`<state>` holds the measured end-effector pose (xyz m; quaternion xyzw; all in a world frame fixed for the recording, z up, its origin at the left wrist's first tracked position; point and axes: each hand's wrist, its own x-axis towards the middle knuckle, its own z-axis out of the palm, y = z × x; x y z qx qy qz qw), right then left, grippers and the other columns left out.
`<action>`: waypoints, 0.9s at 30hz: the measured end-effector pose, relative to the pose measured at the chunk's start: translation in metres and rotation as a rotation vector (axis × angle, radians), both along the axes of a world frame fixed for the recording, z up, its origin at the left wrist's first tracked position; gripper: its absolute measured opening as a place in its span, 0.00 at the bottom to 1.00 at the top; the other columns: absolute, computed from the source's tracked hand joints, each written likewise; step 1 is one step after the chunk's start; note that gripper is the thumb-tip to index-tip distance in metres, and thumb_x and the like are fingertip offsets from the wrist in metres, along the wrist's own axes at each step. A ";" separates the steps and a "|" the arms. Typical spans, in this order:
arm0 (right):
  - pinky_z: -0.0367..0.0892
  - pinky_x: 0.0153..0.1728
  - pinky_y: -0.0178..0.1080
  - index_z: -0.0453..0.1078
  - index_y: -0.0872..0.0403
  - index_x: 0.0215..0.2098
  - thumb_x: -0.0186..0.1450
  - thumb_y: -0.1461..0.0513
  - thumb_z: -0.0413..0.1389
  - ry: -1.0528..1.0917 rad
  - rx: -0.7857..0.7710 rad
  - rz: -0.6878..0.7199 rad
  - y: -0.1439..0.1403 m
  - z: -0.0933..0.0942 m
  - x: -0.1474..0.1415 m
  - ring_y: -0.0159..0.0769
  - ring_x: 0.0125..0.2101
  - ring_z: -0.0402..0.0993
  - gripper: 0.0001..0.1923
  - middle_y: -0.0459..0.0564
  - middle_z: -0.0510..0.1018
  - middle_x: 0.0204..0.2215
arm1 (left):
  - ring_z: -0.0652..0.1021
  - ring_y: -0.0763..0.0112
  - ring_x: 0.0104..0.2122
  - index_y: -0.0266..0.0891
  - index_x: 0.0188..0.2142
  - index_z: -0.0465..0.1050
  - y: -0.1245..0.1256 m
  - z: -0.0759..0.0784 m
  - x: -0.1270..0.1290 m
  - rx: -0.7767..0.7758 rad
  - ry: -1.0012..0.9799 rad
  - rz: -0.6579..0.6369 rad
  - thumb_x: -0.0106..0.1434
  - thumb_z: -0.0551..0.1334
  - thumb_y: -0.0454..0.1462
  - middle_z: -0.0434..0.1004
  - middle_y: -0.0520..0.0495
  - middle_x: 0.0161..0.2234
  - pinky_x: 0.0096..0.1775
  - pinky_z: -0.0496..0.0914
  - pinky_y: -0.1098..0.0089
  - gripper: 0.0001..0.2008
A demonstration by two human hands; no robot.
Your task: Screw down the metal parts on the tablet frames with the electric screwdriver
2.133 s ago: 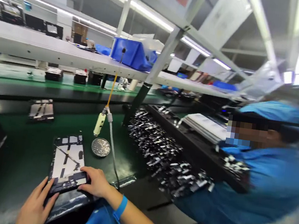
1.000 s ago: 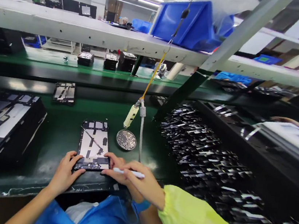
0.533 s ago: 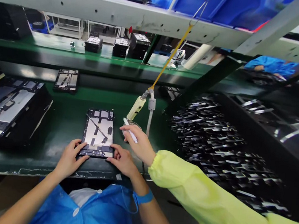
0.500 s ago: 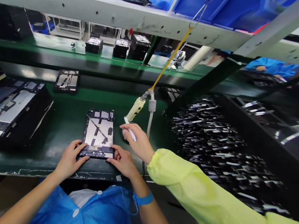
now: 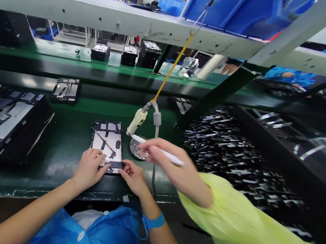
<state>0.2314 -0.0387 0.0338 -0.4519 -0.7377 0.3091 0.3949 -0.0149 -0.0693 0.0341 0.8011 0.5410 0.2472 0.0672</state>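
From afar I watch a glossy green bench point(image 5: 67, 133), white shelf point(image 5: 84, 7) at twelve o'clock, yellow sleeve point(image 5: 251, 229) at four. The tablet point(image 5: 104, 142) lies at eight: left hand point(image 5: 89, 168) bent over it, grip unclear; right hand point(image 5: 134, 176) touching its edge, thumb and forefinger parted.

Bright; glare on bench point(image 5: 69, 125); right edge blurred.

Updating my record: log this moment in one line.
Left hand: over opened device, lower left; Right hand: at its lower right edge; Co-worker's hand: holding white pen-shaped tool; Pale tool: hanging
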 end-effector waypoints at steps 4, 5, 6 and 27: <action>0.71 0.24 0.42 0.77 0.40 0.46 0.63 0.53 0.64 0.081 -0.195 -0.079 -0.028 -0.041 -0.002 0.38 0.21 0.73 0.12 0.43 0.77 0.23 | 0.74 0.50 0.48 0.38 0.47 0.77 0.024 0.018 0.032 -0.182 0.191 -0.016 0.71 0.62 0.44 0.77 0.39 0.45 0.48 0.70 0.53 0.13; 0.72 0.25 0.42 0.76 0.40 0.45 0.62 0.53 0.64 0.087 -0.207 -0.083 -0.028 -0.044 -0.002 0.38 0.22 0.73 0.12 0.43 0.77 0.24 | 0.75 0.49 0.48 0.37 0.46 0.77 0.028 0.019 0.036 -0.199 0.204 -0.009 0.71 0.62 0.43 0.77 0.38 0.45 0.48 0.70 0.53 0.12; 0.72 0.25 0.42 0.76 0.41 0.45 0.62 0.54 0.64 0.086 -0.206 -0.083 -0.027 -0.046 -0.002 0.38 0.22 0.73 0.13 0.43 0.77 0.24 | 0.75 0.49 0.48 0.36 0.46 0.77 0.032 0.020 0.040 -0.205 0.205 -0.002 0.71 0.62 0.41 0.77 0.37 0.45 0.47 0.70 0.53 0.11; 0.67 0.28 0.33 0.76 0.54 0.47 0.65 0.56 0.61 0.100 -0.239 -0.075 -0.023 -0.038 -0.004 0.30 0.23 0.69 0.14 0.43 0.75 0.25 | 0.81 0.65 0.43 0.44 0.45 0.81 0.012 0.025 -0.011 -0.466 -0.261 -0.164 0.71 0.60 0.39 0.83 0.49 0.43 0.47 0.74 0.68 0.10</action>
